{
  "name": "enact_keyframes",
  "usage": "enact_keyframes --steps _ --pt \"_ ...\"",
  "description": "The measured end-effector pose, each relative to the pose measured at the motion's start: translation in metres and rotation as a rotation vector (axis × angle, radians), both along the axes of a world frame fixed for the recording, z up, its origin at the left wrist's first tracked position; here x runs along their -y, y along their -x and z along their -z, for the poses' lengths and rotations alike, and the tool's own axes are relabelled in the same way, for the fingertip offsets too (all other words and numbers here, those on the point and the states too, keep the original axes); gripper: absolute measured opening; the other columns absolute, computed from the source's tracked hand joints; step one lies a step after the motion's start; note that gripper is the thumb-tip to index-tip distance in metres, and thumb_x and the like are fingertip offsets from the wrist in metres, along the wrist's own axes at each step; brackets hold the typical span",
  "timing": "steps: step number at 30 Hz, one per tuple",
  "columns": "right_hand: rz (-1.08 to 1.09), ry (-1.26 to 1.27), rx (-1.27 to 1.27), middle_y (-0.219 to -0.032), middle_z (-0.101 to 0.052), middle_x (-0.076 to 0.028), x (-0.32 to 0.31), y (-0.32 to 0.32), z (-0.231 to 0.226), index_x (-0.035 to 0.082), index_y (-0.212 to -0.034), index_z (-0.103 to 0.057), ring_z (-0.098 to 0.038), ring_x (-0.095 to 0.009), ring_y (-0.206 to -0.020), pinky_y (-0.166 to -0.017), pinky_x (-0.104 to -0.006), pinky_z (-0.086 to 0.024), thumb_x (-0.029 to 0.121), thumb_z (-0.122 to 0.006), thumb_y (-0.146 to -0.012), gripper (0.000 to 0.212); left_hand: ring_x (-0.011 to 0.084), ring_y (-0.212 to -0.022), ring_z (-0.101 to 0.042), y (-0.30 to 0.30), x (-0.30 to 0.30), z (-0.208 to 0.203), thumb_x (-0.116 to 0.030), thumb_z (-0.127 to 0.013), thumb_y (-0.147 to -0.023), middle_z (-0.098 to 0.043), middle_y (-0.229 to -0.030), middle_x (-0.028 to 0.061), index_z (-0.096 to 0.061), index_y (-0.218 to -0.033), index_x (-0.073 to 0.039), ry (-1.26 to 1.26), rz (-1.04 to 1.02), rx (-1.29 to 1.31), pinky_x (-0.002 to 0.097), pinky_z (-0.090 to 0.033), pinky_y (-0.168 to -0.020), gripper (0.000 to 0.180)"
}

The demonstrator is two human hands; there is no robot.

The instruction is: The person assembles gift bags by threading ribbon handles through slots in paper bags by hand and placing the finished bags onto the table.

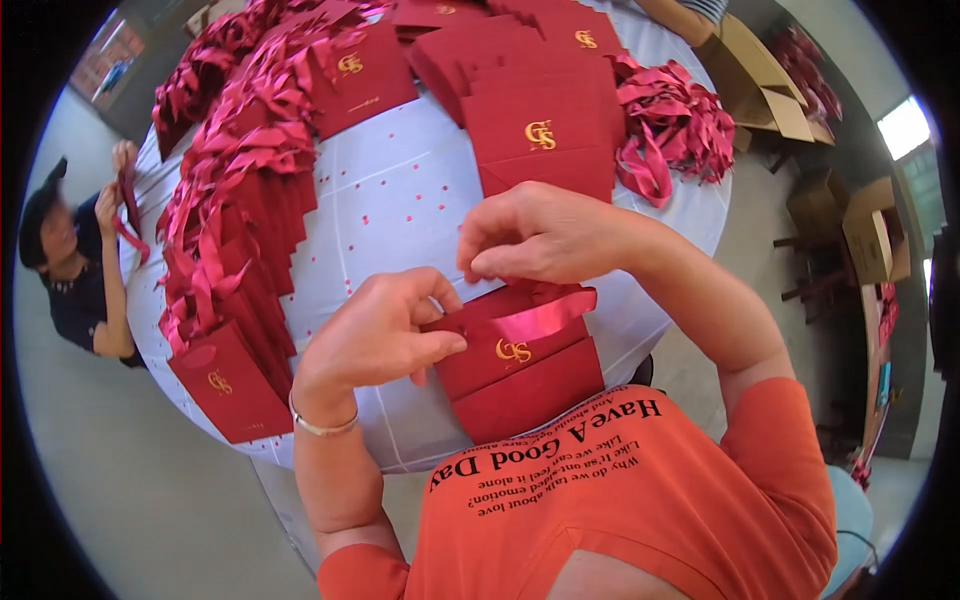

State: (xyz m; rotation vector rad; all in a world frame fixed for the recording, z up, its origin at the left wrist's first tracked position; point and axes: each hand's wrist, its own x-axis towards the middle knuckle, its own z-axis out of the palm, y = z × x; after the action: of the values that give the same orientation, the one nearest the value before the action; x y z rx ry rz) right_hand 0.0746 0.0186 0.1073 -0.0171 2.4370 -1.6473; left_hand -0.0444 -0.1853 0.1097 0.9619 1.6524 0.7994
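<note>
A dark red paper bag [530, 392] with a gold emblem lies in front of my chest at the near table edge. A glossy pinkish-red ribbon [548, 317] loops across its upper part. At the bag's upper left corner is my left hand [370, 335], thumb and bent fingers around the edge. My right hand [545, 235] is just above the bag's top edge, fingers curled down and thumb pressed in. What its fingertips pinch, if anything, is hidden. Beyond it lies a stack of flat red bags [540, 110].
A long row of red bags with ribbon handles [240, 190] curves along the table's left side. Loose ribbons [680, 130] are heaped at right. Small red bits dot the white tablecloth [385, 265]. Another person [75, 250] handles a ribbon at left. Cardboard boxes [760, 80] stand at right.
</note>
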Motion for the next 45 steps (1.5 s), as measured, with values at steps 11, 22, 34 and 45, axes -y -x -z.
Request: enact_keyframes --steps 11,22,34,45 --pt "-0.391 0.191 0.36 -0.089 -0.067 -0.007 0.001 0.039 0.007 -0.005 -0.111 -0.06 -0.06 -0.013 -0.077 -0.065 -0.0269 -0.047 0.01 -0.068 -0.083 0.032 0.0139 -0.046 -0.063 -0.021 0.001 0.0 0.001 -0.077 -0.074 -0.066 -0.058 0.0099 -0.055 -0.087 0.0 -0.169 -0.053 -0.318 0.0257 -0.044 -0.043 0.026" --pt "-0.305 0.288 0.443 -0.082 -0.064 -0.008 0.015 0.035 0.004 -0.005 -0.108 -0.063 -0.057 -0.015 -0.066 -0.056 -0.0265 -0.045 0.006 -0.075 -0.067 0.044 0.0148 -0.055 -0.07 -0.02 0.009 -0.001 0.001 -0.08 -0.074 -0.067 -0.059 0.0089 -0.052 -0.076 -0.003 -0.248 -0.079 -0.245 0.0235 -0.048 -0.045 0.029" --pt "-0.244 0.199 0.422 -0.068 -0.062 -0.004 0.013 0.029 -0.003 -0.004 -0.106 -0.064 -0.052 -0.011 -0.055 -0.047 -0.0248 -0.036 0.007 -0.074 -0.064 0.044 0.0131 -0.055 -0.067 -0.023 0.008 -0.001 0.008 -0.078 -0.074 -0.064 -0.063 0.0057 -0.052 -0.078 0.0 -0.272 -0.051 -0.213 0.0231 -0.052 -0.045 0.027" --pt "-0.3 0.3 0.524 -0.073 -0.064 -0.005 0.013 0.029 -0.002 -0.006 -0.117 -0.059 -0.056 -0.011 -0.056 -0.047 -0.0238 -0.039 0.007 -0.075 -0.069 0.052 0.0139 -0.056 -0.07 -0.025 0.011 -0.003 -0.002 -0.082 -0.074 -0.069 -0.061 0.0093 -0.063 -0.074 0.001 -0.29 -0.142 -0.255 0.0225 -0.051 -0.048 0.019"
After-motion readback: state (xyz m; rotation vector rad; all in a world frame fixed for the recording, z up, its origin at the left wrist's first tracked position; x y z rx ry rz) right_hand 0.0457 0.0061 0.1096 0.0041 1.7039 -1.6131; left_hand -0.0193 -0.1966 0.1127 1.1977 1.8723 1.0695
